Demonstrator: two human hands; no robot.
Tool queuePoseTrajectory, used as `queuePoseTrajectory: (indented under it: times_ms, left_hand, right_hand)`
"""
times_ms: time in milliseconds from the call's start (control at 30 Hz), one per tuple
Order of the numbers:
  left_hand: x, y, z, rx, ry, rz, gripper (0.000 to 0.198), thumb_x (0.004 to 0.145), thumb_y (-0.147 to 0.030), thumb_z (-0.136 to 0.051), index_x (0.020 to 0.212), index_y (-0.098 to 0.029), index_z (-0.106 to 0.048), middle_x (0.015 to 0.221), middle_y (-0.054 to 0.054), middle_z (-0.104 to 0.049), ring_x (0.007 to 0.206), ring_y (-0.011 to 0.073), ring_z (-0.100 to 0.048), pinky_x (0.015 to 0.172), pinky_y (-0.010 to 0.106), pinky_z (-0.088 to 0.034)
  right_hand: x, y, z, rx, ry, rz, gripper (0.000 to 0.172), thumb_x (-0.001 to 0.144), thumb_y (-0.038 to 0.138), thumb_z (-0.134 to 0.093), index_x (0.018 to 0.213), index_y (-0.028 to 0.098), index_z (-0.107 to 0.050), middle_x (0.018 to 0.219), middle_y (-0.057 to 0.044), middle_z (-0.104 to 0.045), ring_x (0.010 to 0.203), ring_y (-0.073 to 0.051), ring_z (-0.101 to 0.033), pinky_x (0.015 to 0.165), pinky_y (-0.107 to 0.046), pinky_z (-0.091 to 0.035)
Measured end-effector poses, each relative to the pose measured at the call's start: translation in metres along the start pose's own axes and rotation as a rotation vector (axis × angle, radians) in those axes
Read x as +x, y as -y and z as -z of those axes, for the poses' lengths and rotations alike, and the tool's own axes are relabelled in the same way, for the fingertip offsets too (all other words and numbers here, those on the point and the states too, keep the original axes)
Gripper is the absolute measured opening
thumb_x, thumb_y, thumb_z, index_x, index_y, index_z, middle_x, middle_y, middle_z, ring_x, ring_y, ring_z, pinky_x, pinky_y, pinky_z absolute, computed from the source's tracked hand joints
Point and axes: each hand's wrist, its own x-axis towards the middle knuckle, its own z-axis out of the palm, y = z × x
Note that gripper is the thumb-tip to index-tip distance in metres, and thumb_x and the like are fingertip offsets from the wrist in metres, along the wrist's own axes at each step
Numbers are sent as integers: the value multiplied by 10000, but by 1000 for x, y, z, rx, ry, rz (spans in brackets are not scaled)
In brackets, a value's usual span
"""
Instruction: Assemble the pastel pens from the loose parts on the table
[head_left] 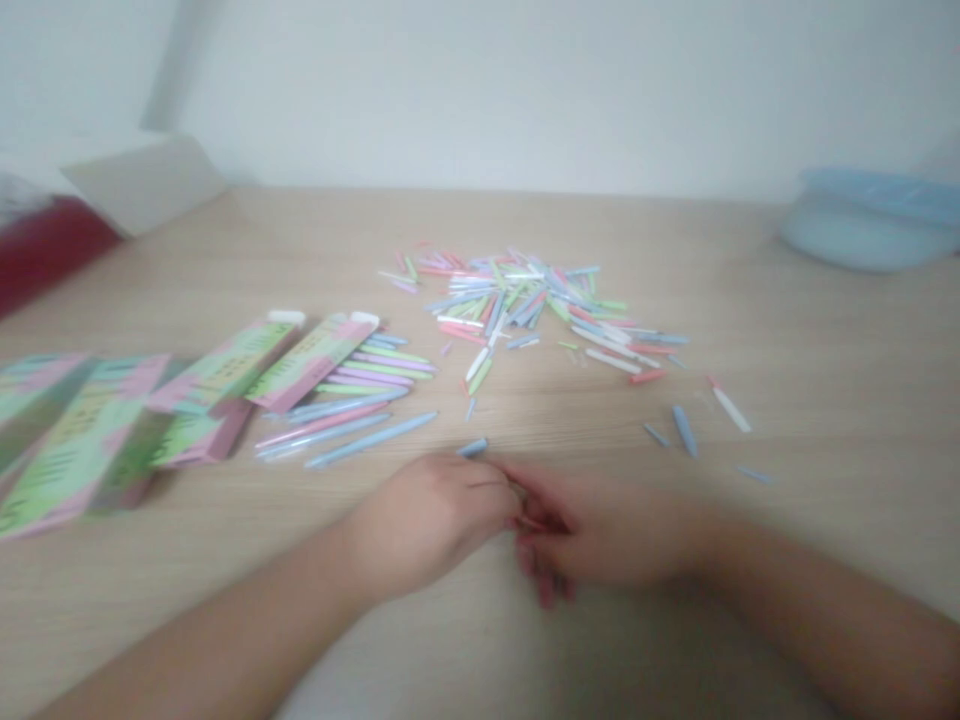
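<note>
My left hand [431, 515] and my right hand [592, 535] meet at the near middle of the wooden table [825, 380], fingers curled together. A small blue pen piece [472, 447] sticks out above my left fingers. What my right fingers pinch is hidden by blur. Just left of my hands lies a row of assembled pastel pens [352, 405]. Farther back sits a loose pile of pastel pen parts [525, 305].
Several pink-and-green boxes [150, 410] lie at the left. A blue tub [874, 215] stands at the back right, a white box [142, 175] and a red thing [45, 245] at the back left. Stray parts [686, 430] lie to the right.
</note>
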Motion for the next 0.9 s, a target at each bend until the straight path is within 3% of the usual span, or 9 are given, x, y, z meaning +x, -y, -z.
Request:
queuePoseTrajectory:
  times_ms: [133, 233, 333, 500, 633, 767, 900]
  left_hand:
    - [-2, 1, 0, -56, 1, 29, 188, 1070, -238, -513, 993, -208, -681, 988, 6, -726, 898, 144, -667, 823, 266, -484]
    - [-2, 2, 0, -102, -3, 48, 157, 1061, -240, -540, 1054, -221, -696, 1036, 8, -733, 943, 146, -672, 848, 260, -488]
    - [-3, 1, 0, -116, -2, 54, 188, 1071, -275, -527, 1078, -221, -708, 1066, 23, -741, 962, 153, -679, 855, 267, -500]
    - [-3, 1, -1, -140, 4, 47, 206, 1055, -187, -511, 1036, -219, -714, 1003, 23, -738, 922, 153, -674, 844, 272, -510]
    - [-2, 0, -1, -160, -15, 41, 218, 1035, -126, -495, 1000, -216, -690, 988, 11, -723, 919, 148, -667, 859, 263, -504]
    - [-2, -2, 2, -184, -25, 65, 214, 1028, -109, -492, 977, -217, -670, 988, -1, -719, 962, 144, -671, 895, 260, -498]
    - [-3, 0, -2, -195, -92, 231, 149, 1047, -215, -533, 1095, -255, -669, 1064, -3, -753, 991, 162, -713, 888, 289, -526]
  right_hand:
    - [3, -10, 5, 232, 138, 122, 336, 915, 160, -681, 1209, 281, -571, 1075, -24, -728, 1044, -187, -731, 889, -294, -566]
    - [6, -15, 10, 349, 199, 106, 375, 951, 206, -688, 1293, 304, -569, 1206, -29, -705, 1181, -182, -686, 993, -296, -522]
    - [6, -18, 14, 402, 235, 66, 433, 957, 224, -711, 1353, 324, -567, 1251, -21, -699, 1205, -164, -678, 993, -271, -515]
    - [3, -22, 21, 459, 255, 39, 470, 959, 247, -729, 1395, 337, -579, 1339, -45, -680, 1235, -174, -684, 1009, -291, -521]
    - [3, -24, 23, 485, 227, 14, 395, 963, 312, -734, 1345, 319, -635, 1297, -55, -708, 1168, -184, -723, 1007, -324, -542]
    - [6, -25, 17, 499, 113, 50, 432, 917, 304, -784, 1326, 308, -644, 1137, -23, -737, 1021, -167, -760, 876, -285, -595]
    - [7, -21, 6, 439, -109, 100, 434, 855, 273, -835, 1234, 273, -625, 960, 6, -734, 878, -157, -740, 665, -227, -594]
